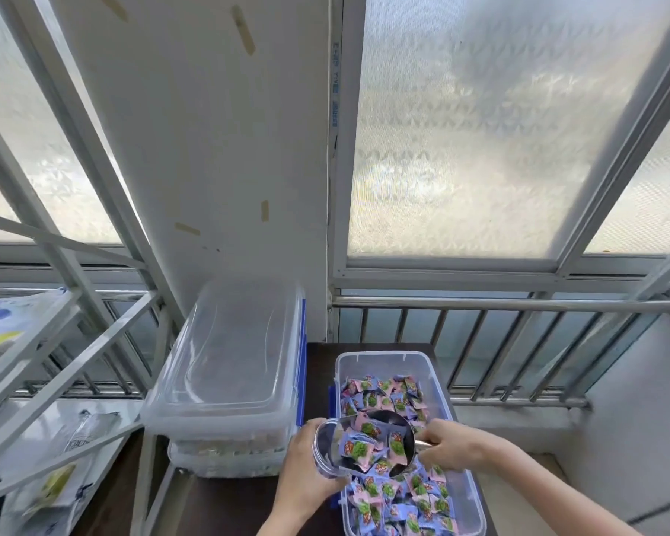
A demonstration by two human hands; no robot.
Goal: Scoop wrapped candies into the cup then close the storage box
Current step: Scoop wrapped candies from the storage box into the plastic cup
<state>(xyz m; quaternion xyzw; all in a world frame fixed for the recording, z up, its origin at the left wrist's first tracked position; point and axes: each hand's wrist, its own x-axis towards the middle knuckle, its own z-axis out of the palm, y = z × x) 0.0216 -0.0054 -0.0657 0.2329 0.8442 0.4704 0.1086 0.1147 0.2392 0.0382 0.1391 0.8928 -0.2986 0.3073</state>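
Note:
A clear storage box [438, 377] stands open on the dark table, filled with blue and pink wrapped candies [387, 392]. My left hand [306, 470] holds a clear plastic cup [327, 446] tilted on its side over the box's left edge. My right hand [449, 442] grips the handle of a metal scoop [387, 419] loaded with candies. The scoop's mouth is against the cup's opening. The box's own lid is not visible.
Two stacked closed clear containers [229, 365] with blue latches sit to the left of the box. A white metal rack [55, 342] with bags on its shelves stands at far left. A railing [511, 303] and frosted windows lie behind the dark table [318, 365].

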